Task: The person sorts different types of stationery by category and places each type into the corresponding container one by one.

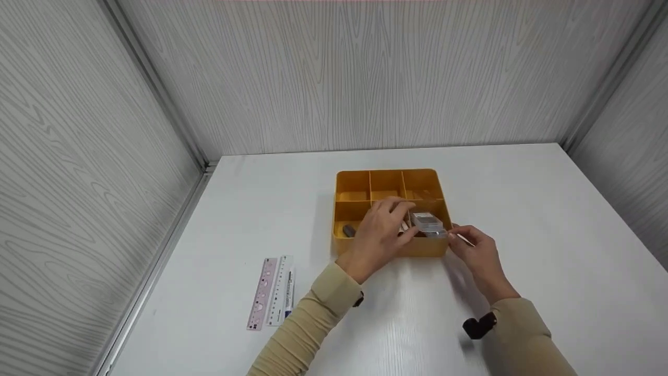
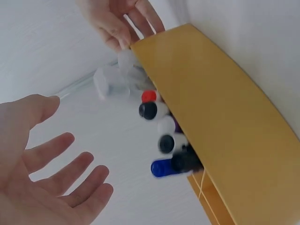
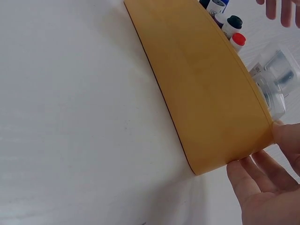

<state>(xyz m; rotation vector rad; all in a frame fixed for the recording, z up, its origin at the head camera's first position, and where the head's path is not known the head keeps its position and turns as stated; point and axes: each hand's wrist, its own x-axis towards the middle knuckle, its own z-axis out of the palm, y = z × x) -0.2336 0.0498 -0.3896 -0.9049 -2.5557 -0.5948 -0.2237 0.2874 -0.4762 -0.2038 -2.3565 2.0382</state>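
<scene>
A yellow compartment box point(image 1: 422, 247) stands on the white table. Above its front middle compartment hovers my left hand point(image 1: 380, 232), fingers spread and holding nothing. Capped markers point(image 2: 166, 143) with red, black and blue ends show over the rim beneath that hand. Clear plastic cases point(image 1: 428, 224) lie in the front right compartment and rise above the rim. At the box's front right corner my right hand point(image 1: 477, 256) grips the wall, thumb at the rim and fingers on the outer side. A small dark object point(image 1: 348, 230) lies in the front left compartment; its kind is unclear.
To the left on the table lie a pink ruler point(image 1: 262, 293), a clear ruler point(image 1: 279, 292) and a slim white item with printing point(image 1: 289, 291). Wood-grain panels point(image 1: 323, 78) enclose the table at the back and sides.
</scene>
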